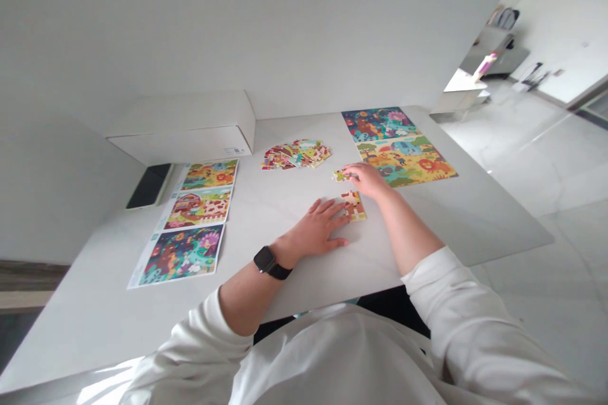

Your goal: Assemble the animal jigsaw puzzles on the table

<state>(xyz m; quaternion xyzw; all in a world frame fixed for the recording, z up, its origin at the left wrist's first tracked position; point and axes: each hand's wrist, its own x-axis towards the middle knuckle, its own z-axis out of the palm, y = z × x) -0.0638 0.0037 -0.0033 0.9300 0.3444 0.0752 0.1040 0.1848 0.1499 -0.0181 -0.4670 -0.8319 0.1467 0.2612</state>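
Two bare hands at work on a jigsaw puzzle over a pale table (270, 202). The right hand (365, 178) has its fingertips drawn together on a small puzzle piece (337, 175), gripped at its right-hand edge; whether the piece is lifted or resting on the surface cannot be made out with certainty, since the fingers partly cover it. The left hand (323, 228) lies palm down with its fingers spread apart, clamped on nothing, its fingertips at the left edge of a partly assembled section (358, 210) (a black-strapped watch (266, 261) encircles the wrist). This section lies nearer the body than the small piece, just beside it. Farther back, toward the wall, overlapping pieces form a loose pile (297, 155). To its right are two pictures edge to edge: a dark-ground animal scene (380, 124) and, nearer, a yellow-ground animal scene (408, 161). At the left, a reference sheet (194, 207) shows three pictures in a column. Beyond it stands a white box (190, 142), with a dark-screened phone (151, 185) just beside the sheet.
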